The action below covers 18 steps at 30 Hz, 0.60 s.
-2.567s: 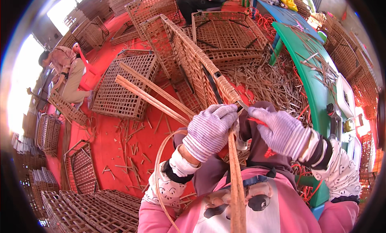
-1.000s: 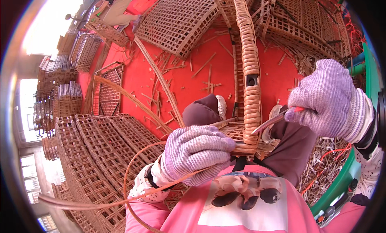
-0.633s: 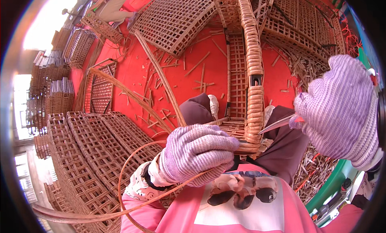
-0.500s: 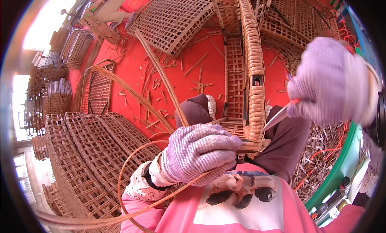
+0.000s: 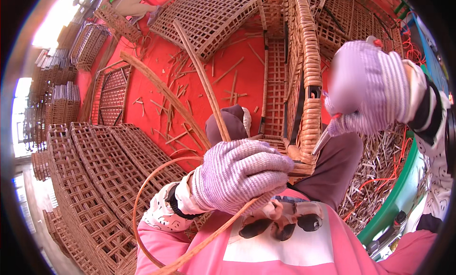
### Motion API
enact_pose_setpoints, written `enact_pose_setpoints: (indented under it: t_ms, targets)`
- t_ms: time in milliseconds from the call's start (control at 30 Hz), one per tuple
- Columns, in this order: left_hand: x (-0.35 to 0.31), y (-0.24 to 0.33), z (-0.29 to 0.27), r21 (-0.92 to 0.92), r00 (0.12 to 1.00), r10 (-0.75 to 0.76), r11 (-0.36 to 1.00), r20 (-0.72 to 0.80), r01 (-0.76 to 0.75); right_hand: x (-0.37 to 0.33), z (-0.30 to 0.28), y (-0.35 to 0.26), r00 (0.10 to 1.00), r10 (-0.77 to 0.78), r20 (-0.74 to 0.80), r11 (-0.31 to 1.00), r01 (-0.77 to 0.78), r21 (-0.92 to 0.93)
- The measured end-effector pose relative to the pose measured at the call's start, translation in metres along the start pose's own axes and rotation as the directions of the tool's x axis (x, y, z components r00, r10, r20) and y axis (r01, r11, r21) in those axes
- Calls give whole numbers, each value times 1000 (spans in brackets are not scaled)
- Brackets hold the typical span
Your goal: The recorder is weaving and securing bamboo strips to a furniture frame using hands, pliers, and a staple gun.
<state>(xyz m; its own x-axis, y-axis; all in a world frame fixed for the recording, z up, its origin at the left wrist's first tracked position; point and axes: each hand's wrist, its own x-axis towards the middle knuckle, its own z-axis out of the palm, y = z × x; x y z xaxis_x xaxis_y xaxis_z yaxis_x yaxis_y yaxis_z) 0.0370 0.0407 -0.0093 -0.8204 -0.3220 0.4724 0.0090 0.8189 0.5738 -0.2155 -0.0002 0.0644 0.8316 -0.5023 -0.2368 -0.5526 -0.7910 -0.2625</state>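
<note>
My left hand (image 5: 244, 175), in a striped knit glove, is closed around rattan strips (image 5: 213, 101) by the near corner of a woven basket (image 5: 311, 80). The strips fan out up and to the left; another long strip (image 5: 209, 238) loops below the hand. Thick wrapped cane covers the basket's rim, with a dark gap partway along. My right hand (image 5: 365, 87), gloved too and slightly blurred, grips a pointed metal tool with a red handle (image 5: 322, 141). Its tip is close to the wrapped rim at the near corner. The fist hides most of the handle.
Stacked woven panels (image 5: 95, 180) stand at the left. More woven pieces (image 5: 206, 18) lie on the red floor (image 5: 161, 85) among cane scraps. At the right, a green-rimmed container (image 5: 384, 215) borders a heap of cut strips (image 5: 365, 180). Another person's leg (image 5: 135, 4) shows at upper left.
The basket has tilted, showing more of its inner wall. My right hand has turned and shifted slightly left, the tool now steeper. My left hand has moved slightly right with the strips.
</note>
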Motion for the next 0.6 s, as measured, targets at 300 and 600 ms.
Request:
enact_pose_setpoints:
  t_ms: [300,600]
  targets:
    - [5,2,0,-10,998,-16,1000,-61,16,-2,27,14,950,194,243,805,-296,514]
    - [1,9,5,35,994,-57,998,-97,60,-17,62,15,898,275,343,531,-440,725]
